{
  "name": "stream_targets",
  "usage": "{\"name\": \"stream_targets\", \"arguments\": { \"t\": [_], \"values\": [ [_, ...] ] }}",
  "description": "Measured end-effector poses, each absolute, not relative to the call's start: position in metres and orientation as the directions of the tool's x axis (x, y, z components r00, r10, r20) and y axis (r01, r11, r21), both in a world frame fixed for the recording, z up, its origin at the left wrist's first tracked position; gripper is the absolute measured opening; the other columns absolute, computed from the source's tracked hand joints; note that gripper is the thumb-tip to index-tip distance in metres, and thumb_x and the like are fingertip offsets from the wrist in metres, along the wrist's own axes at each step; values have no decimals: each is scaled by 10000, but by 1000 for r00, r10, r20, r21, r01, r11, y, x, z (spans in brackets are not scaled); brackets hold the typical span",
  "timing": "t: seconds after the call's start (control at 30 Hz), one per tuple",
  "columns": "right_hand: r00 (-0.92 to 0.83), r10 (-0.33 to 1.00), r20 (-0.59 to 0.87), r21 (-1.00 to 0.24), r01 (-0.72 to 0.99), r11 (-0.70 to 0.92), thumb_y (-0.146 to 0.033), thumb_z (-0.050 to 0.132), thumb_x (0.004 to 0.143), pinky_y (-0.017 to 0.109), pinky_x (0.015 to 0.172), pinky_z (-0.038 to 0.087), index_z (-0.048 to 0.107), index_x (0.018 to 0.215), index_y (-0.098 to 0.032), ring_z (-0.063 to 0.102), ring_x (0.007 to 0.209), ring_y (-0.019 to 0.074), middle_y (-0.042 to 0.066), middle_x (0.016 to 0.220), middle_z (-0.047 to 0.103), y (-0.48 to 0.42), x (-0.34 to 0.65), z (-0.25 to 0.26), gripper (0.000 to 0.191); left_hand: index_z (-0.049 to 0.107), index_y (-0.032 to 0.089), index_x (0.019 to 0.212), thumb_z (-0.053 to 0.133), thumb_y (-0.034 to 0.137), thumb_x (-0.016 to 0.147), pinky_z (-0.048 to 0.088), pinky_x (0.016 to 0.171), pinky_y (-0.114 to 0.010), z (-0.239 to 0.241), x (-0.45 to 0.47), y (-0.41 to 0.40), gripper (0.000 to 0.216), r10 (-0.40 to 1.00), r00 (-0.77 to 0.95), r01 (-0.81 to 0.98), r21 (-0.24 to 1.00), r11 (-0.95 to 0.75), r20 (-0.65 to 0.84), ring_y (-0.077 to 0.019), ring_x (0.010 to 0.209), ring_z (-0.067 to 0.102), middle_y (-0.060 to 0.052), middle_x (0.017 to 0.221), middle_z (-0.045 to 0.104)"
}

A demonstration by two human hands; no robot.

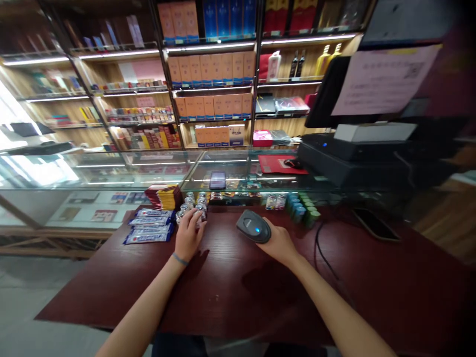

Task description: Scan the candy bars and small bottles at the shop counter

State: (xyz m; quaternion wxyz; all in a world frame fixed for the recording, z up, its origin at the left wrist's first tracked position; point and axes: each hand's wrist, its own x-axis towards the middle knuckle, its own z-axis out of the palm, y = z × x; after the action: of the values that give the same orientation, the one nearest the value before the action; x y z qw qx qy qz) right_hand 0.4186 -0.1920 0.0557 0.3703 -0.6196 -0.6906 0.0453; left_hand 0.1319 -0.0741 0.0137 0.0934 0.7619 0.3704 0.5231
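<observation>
Scanner point(253, 227) in right hand point(279, 242): nose leftward, long axis roughly crosswise.

Partly covered, partly unreadable
The left hand point(187, 238) hides some of the small cans point(185, 207); whether it grips one cannot be told. The right hand point(280, 244) covers the handle of the scanner point(253, 225). Writing on the pink sheet point(383, 82) is too blurred to read. Both forearms point(330, 302) leave the bottom edge.

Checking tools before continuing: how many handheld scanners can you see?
1: the dark handheld scanner, gripped in the right hand above the dark-red table. Others may be hidden.
</observation>
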Motion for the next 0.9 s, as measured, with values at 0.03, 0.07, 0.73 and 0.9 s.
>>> {"name": "stream_targets", "arguments": {
  "t": [0.03,0.07,0.73,0.9],
  "values": [
    [78,876,475,-526,823,212,-345,653,755,330,653,530,612,1053,-244,749,830,311,58,859,771,-192,423,58,316,623,263,1225,655,253,863,352,1142,-493,16,139,-76,364,651,192,438,529,-727,734,-299,1274,503,-110,1300,575],
    [105,865,490,-537,818,205,-339,659,751,340,676,540,614,1083,-240,747,853,313,64,880,772,-191,429,60,349,622,266,1225,643,249,871,363,1133,-489,19,147,-78,355,645,214,410,532,-741,734,-291,1258,514,-104,1282,584],
    [630,564,534,-824,539,177,-407,682,737,365,659,587,674,1001,-178,733,850,304,93,807,762,-186,532,66,349,479,199,1369,711,88,717,346,1101,-503,-15,429,-33,701,808,367,119,838,-532,461,-305,1230,480,-161,1274,506],
    [646,553,527,-832,525,180,-430,683,727,367,660,583,683,992,-172,730,839,307,91,803,762,-185,533,65,369,521,207,1314,671,93,771,365,1092,-468,-19,438,-30,575,788,378,187,793,-579,486,-282,1223,490,-144,1251,515]
  ]
}}
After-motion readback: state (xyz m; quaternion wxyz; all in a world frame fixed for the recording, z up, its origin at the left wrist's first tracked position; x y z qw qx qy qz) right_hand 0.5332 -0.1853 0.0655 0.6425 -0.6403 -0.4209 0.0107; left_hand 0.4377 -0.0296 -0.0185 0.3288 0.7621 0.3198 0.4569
